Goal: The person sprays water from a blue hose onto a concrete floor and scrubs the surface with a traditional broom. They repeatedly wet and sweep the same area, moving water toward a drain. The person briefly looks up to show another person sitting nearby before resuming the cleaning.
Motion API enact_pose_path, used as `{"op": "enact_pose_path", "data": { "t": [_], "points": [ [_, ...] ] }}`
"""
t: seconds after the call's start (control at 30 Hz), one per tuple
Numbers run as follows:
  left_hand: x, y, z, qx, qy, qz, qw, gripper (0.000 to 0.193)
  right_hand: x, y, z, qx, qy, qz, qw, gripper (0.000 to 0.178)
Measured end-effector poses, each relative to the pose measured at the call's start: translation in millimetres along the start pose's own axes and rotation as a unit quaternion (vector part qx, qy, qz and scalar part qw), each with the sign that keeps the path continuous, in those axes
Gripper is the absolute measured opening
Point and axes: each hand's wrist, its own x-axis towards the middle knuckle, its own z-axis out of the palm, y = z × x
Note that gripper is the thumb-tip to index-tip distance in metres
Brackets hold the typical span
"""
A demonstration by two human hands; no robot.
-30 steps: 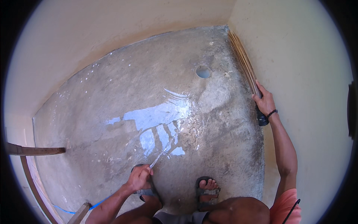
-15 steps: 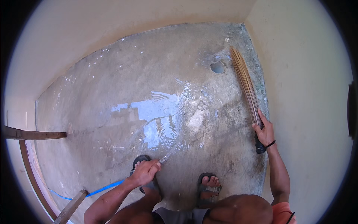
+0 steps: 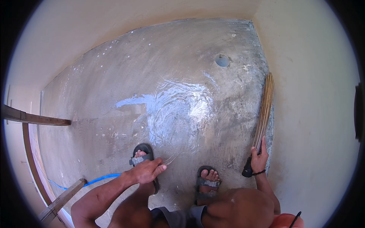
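My right hand is closed round the stick broom just above its black grip end. The broom's bundle of thin brown sticks points away from me, its far end close against the right wall's foot. Low over my left sandal, my left hand is closed, and a thin stream of water leaves it toward the floor. A blue hose runs from the left to behind my left forearm; the hand hides the part it grips. Rippling water spreads over the grey concrete floor ahead.
A round drain hole opens in the floor near the far right corner. Beige walls rise at the back and right. Wooden bars jut in from the left, and a wooden post stands beside the hose. My sandalled feet flank the wet floor.
My right hand has drawn the broom back toward me, and its sticks have swung from beside the drain to the right wall. The water has spread wider. My left hand remains low, its stream shifted slightly.
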Motion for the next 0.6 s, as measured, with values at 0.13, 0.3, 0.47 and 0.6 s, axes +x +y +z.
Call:
{"op": "enact_pose_path", "data": {
  "t": [0.13,0.3,0.47,0.6],
  "points": [
    [-17,21,-6,0.016,-0.063,-0.025,0.998,0.052,-43,8,31,-0.017,-0.045,-0.035,0.998,0.064],
    [-4,9,-16,0.016,-0.114,0.014,0.993,0.050,-45,-32,32,-0.015,-0.113,-0.105,0.988,0.066],
    [21,-6,-24,0.055,-0.125,0.051,0.989,0.037,-62,-13,26,-0.052,0.057,-0.101,0.992,0.074],
    [31,-30,8,0.052,-0.116,0.130,0.983,0.033,-98,-33,14,0.105,0.066,0.109,0.986,0.073]
  ]
}}
